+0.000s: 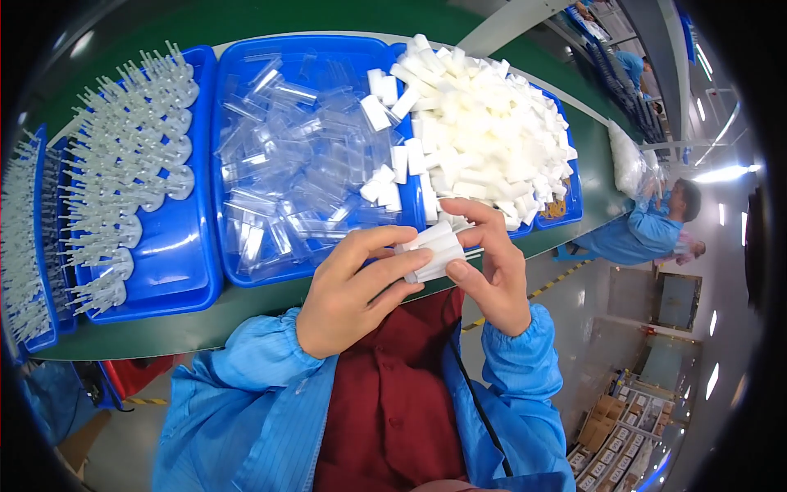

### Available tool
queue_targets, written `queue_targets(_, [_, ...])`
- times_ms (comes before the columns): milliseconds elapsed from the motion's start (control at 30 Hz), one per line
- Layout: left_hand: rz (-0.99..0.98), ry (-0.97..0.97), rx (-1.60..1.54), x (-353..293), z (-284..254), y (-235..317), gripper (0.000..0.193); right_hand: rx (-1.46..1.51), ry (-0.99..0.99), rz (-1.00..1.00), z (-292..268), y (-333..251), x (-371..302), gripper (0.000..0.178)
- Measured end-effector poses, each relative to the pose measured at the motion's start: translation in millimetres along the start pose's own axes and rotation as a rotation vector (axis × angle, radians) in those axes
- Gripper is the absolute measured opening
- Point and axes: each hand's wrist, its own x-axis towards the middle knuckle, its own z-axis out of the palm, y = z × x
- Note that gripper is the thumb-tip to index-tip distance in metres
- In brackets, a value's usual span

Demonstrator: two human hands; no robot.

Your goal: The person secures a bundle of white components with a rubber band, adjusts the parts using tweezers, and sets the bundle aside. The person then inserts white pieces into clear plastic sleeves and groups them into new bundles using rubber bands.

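Both my hands are closed around a small cluster of white foam blocks (440, 248) above the table's near edge. My left hand (348, 287) grips its left side, fingers stretched across the front. My right hand (502, 275) pinches the right side between thumb and fingers. A thin pale rod or edge shows beside the right thumb; what sits inside the cluster is hidden. Just beyond my hands, loose white foam blocks (492, 123) are heaped high in a blue tray. Left of the heap, clear plastic sleeves (303, 139) fill another blue tray, with several foam blocks lying on them.
At the left, a blue tray (168, 271) holds rows of whitish plastic pieces with upright pins (135, 156). More such pieces fill trays at the far left. Rubber bands (555, 210) lie at the right tray's end. Another person (643, 230) in blue works farther right.
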Motion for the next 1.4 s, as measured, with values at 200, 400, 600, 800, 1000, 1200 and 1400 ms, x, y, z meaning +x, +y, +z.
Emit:
queue_targets(200, [0.042,0.052,0.227,-9.8,-10.3,-1.8,0.048,0.135,-0.062,0.088,22.7,2.5,16.2,0.015])
queue_targets(400, [-0.141,0.208,-0.028,-18.4,-8.2,0.9,0.044,0.021,-0.065,-0.161,28.7,-7.1,18.9,0.017])
queue_targets(600, [0.0,0.327,-0.103,-21.4,-7.3,-4.2,0.049,0.069,0.868,0.032,-25.7,56.6,-74.3,0.017])
queue_targets(800, [0.095,0.277,-0.09,-20.3,7.8,-3.2,0.053,0.796,0.51,0.987,35.3,149.2,-173.9,0.064])
queue_targets(1000, [0.09,0.17,-0.022,-24.8,32.2,3.7,0.052,-0.095,0.691,0.754,49.0,204.9,-141.5,0.051])
queue_targets(1200, [0.088,0.165,0.03,-34.7,38.7,8.5,0.049,-0.278,0.903,0.662,-4.2,280.2,-123.7,0.025])
queue_targets(1400, [0.037,0.176,0.051,-42.0,35.4,9.6,0.048,0.543,1.287,0.596,-47.7,253.4,-130.1,0.032])
